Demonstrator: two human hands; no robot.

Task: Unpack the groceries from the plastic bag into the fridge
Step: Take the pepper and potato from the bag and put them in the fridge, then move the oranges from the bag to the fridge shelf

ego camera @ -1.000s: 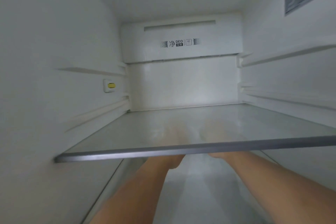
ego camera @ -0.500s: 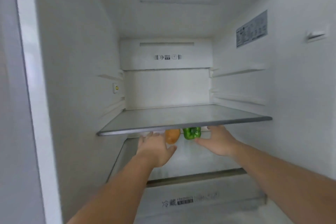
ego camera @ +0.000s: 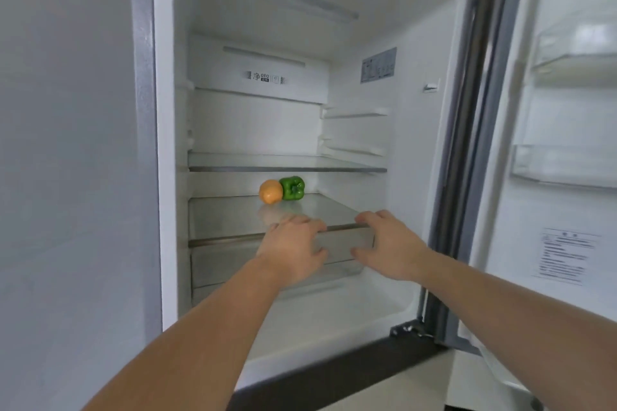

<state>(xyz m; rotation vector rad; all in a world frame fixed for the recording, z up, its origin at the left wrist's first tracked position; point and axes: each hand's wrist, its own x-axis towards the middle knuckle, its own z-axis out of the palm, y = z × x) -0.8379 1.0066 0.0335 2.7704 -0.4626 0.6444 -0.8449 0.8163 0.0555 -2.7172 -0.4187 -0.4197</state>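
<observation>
Two groceries sit side by side and touching on the lower glass shelf (ego camera: pixel 233 217) of the fridge (ego camera: pixel 427 130): an orange pepper (ego camera: pixel 270 191) and a green pepper (ego camera: pixel 292 188). They lie near the back of that shelf, beyond both hands and a little to the left of the gap between them, the green one nearer the right hand's side. Neither hand touches them.

Left hand (ego camera: pixel 293 250) reaches to the shelf's front edge, palm down, its fingers loosely spread and lying over the metal trim; its grip holds nothing. Right hand (ego camera: pixel 390 243) is just beside it, also palm down with fingers relaxed and spread, fingertips at the same front edge, thumb hanging below; its grip is empty too.

Above both hands runs an upper glass shelf (ego camera: pixel 287 164). Far to the right of the right hand stands the open fridge door (ego camera: pixel 561 210), with clear bins and a printed label.
</observation>
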